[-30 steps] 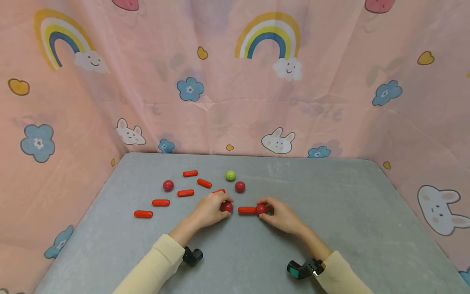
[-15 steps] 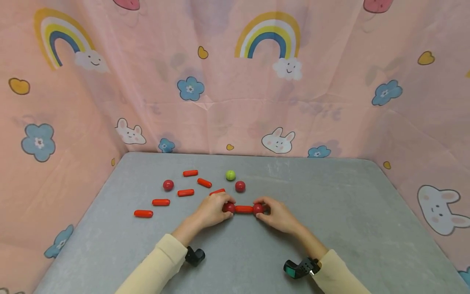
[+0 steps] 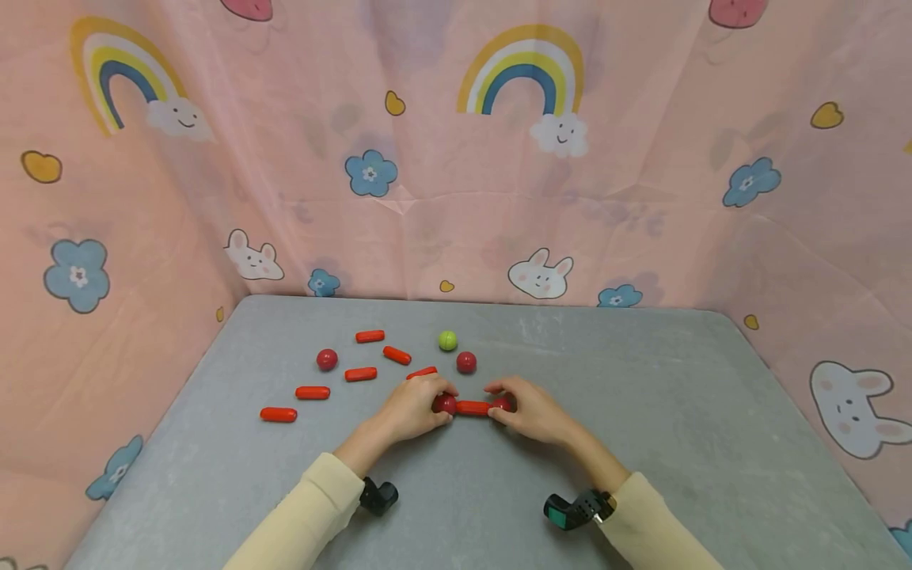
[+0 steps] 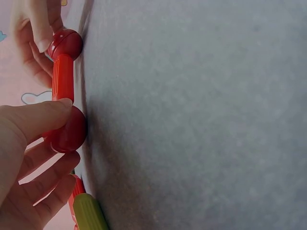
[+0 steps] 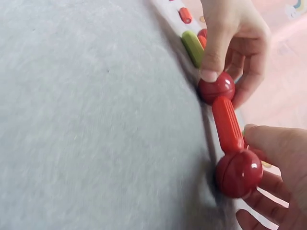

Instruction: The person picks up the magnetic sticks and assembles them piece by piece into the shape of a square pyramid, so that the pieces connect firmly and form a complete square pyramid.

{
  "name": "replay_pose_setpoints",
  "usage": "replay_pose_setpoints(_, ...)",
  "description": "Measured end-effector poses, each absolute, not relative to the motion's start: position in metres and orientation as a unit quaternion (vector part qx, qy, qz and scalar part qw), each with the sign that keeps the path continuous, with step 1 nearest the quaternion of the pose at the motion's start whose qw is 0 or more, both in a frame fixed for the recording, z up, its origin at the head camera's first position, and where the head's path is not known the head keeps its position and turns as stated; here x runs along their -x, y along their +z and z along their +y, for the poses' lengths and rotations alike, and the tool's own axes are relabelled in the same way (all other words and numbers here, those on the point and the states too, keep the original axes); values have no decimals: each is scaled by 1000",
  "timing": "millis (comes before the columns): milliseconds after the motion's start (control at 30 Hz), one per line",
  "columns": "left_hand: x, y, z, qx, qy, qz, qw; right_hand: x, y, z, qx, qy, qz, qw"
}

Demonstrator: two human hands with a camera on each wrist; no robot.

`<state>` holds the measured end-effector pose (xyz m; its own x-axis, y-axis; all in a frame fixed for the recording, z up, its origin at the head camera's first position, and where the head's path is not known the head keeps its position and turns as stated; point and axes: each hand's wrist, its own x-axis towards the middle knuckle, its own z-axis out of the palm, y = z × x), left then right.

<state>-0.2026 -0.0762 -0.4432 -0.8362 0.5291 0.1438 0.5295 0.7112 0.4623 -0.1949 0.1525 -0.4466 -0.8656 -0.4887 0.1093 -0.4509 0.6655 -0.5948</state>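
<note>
A red ribbed toy rod lies in line between two red balls, end to end with both. My left hand pinches the left ball, thumb pressed on it as the right wrist view shows. Around the right ball my right hand is loosely spread. Its thumb reaches past the ball beside the rod, with a gap between thumb and ball in the right wrist view; its other fingers are partly hidden behind the ball. All three pieces are low over the grey table.
Several loose red rods are scattered to the left. Two more red balls, a left one and a right one, and a green ball sit farther back. Behind my left hand lies a green rod. A pink printed cloth surrounds the table.
My right hand has moved left, bringing its ball and the rod up against the left ball. Since then its fingers have slid past the ball toward the rod. My left hand shifted slightly right.
</note>
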Motion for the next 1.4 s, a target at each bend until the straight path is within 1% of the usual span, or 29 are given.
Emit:
replay_pose_setpoints(300, 203, -445, -77, 290, -253, -923, 1, 200, -448, 134, 295, -267, 917, 22)
replay_pose_setpoints(500, 203, -445, -77, 293, -250, -923, -1, 199, -445, 125, 296, -258, 919, 23)
replay_pose_setpoints(800, 205, -443, -76, 294, -252, -922, -11, 198, -445, 125, 317, -263, 911, 31)
replay_pose_setpoints(933, 204, -444, -77, 290, -258, -922, -3, 196, -447, 128, 316, -266, 910, 37)
replay_pose_setpoints(1100, 204, -446, -85, 275, -286, -918, 16, 194, -447, 132, 294, -273, 915, 38)
replay_pose_setpoints(1400, 204, -442, -112, 222, -325, -919, 32, 189, -446, 142, 211, -297, 930, 47)
